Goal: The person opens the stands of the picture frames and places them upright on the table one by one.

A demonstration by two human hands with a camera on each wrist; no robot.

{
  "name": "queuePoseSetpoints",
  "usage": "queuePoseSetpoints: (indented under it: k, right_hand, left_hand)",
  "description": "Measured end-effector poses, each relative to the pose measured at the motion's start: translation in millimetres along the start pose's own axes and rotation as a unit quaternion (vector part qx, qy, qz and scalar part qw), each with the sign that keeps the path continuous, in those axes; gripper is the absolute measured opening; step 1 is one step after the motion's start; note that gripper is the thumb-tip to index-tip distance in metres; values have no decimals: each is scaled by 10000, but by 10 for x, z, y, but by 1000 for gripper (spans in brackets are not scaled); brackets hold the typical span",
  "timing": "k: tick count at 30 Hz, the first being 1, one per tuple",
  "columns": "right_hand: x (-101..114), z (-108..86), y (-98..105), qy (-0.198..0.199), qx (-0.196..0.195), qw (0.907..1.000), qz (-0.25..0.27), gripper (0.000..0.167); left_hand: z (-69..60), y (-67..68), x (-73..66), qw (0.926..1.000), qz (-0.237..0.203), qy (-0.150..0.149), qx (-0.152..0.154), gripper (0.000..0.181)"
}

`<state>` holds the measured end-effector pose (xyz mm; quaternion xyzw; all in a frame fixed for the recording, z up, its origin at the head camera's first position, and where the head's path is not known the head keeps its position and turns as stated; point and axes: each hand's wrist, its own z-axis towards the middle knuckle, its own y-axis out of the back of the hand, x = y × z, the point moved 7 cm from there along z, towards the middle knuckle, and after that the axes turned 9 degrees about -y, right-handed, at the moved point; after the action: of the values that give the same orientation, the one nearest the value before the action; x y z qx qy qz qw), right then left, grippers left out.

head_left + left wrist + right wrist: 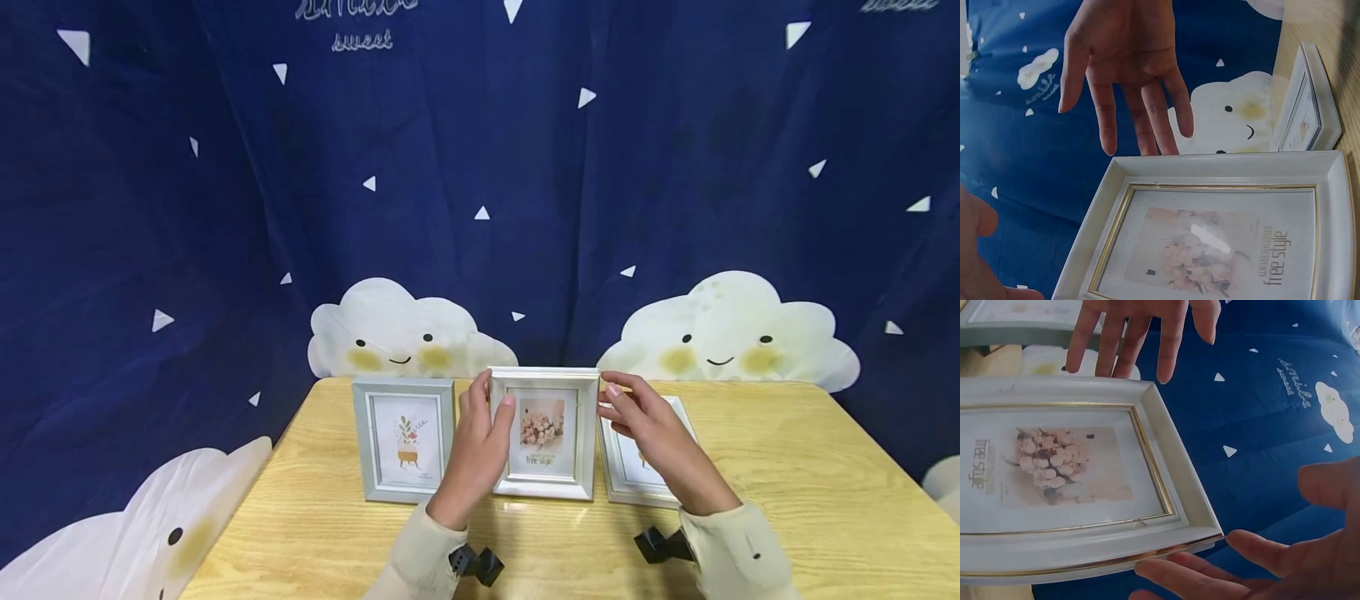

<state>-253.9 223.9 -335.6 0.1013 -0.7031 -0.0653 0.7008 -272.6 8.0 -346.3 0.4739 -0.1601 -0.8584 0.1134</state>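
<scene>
Between left grip [477, 446], right grip [669, 446], white frame [545, 433]

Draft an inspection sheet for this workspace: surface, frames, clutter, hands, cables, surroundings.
Surface: light wood-grain tabletop.
Job's things: white frame stands between blue-gray frame on the left and pale frame on the right, the last partly hidden in the head view.
Clutter: nothing seen.
Hands: left hand and right hand at opposite sides of the white frame, fingers not wrapped round it; exact contact unclear.
Cables: nothing seen.
Surroundings: dark blue backdrop with white triangles and smiling clouds.
</scene>
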Motion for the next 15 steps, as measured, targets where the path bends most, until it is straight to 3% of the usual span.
queuePoseSetpoints:
  k: [15]
  right_hand:
    - [-27, -136, 25, 76, -47, 9996, -273, 55]
  left_hand:
    - [-157, 7, -68, 9995, 278, -113, 45, 63]
